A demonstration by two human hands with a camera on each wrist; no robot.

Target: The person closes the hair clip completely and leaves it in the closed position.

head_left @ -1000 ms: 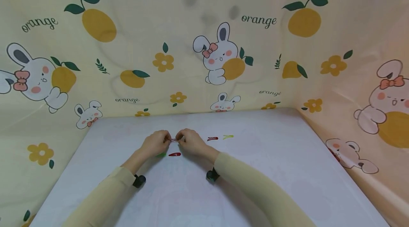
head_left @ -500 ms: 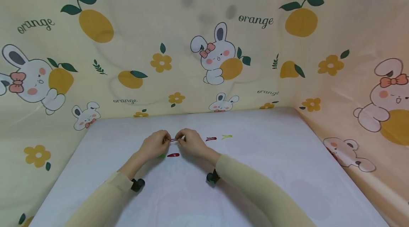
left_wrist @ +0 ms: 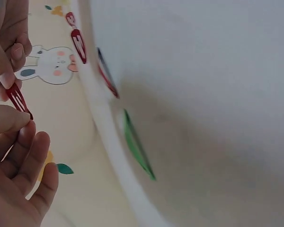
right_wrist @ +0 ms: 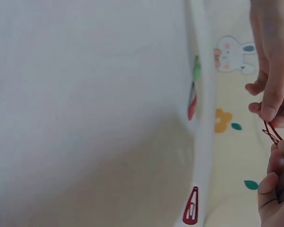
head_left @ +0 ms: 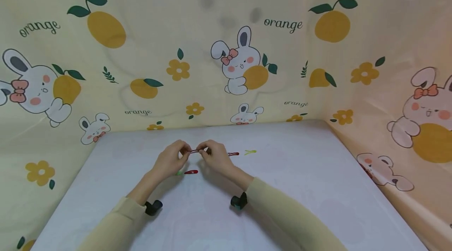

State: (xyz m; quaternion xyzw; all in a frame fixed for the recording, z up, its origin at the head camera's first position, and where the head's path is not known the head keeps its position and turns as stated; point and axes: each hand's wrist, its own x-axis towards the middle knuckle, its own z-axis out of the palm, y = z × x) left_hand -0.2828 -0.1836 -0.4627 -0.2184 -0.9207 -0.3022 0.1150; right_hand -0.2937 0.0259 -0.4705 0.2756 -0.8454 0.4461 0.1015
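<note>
Both hands hold one dark red snap hair clip [head_left: 194, 151] above the table. My left hand [head_left: 172, 159] pinches one end between thumb and fingertips, and my right hand [head_left: 216, 159] pinches the other. Slots show in its body in the left wrist view; in the right wrist view, the red hair clip [right_wrist: 270, 133] has its thin metal strips standing apart. Below the hands lie a red clip [head_left: 191, 172] and a green clip [left_wrist: 137, 146], the green one partly hidden by my left hand in the head view. Beyond my right hand lies another red clip [head_left: 234, 153], beside a yellow-green clip [head_left: 250, 151].
A white-covered table [head_left: 303, 188] spreads under the hands. Behind it and along its sides hangs a cream cloth [head_left: 197, 19] printed with rabbits and oranges. Dark wrist cameras sit at both cuffs.
Both hands have risen slightly with the red hair clip between them, and my right wrist has shifted a little to the right. The clips on the table have stayed put.
</note>
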